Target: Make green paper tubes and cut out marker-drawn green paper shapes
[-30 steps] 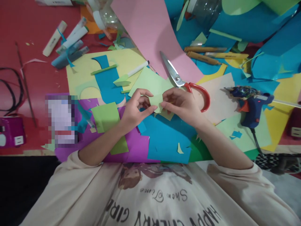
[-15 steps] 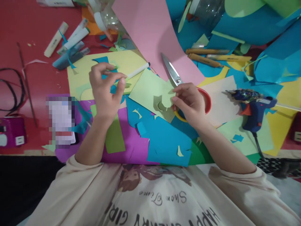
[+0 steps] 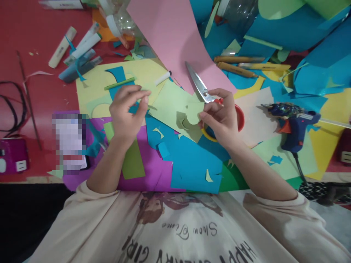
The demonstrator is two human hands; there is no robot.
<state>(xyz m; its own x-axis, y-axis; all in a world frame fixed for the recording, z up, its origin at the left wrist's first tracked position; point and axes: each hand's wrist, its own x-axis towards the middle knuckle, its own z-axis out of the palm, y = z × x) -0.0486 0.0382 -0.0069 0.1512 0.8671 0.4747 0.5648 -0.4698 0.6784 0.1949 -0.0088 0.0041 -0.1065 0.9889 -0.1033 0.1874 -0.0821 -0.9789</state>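
Note:
My left hand (image 3: 126, 111) hovers over the yellow paper, thumb and index fingertips pinched close together; whatever lies between them is too small to make out. A thin green strip (image 3: 120, 84) rests just beyond its knuckles. Between thumb and fingers, my right hand (image 3: 221, 117) pinches a small pale green paper piece (image 3: 195, 112) with a rounded edge. Scissors (image 3: 197, 81) with red and yellow handles are partly hidden by that hand, blades pointing away from me. Below the small piece is a larger pale green sheet (image 3: 171, 104). A white capped marker (image 3: 162, 78) lies between the hands.
A blue glue gun (image 3: 294, 128) lies on the right. Orange and yellow markers (image 3: 238, 59) and clear jars (image 3: 242, 14) are behind. At left are a phone (image 3: 70, 140), several markers (image 3: 83, 47) and a black cable (image 3: 20, 106). Blue sheets (image 3: 197, 164) and scraps cover the near side.
My left hand has shifted slightly right and nearer to me, uncovering the green strip. My right index finger has lifted, while the hand still pinches the pale green piece.

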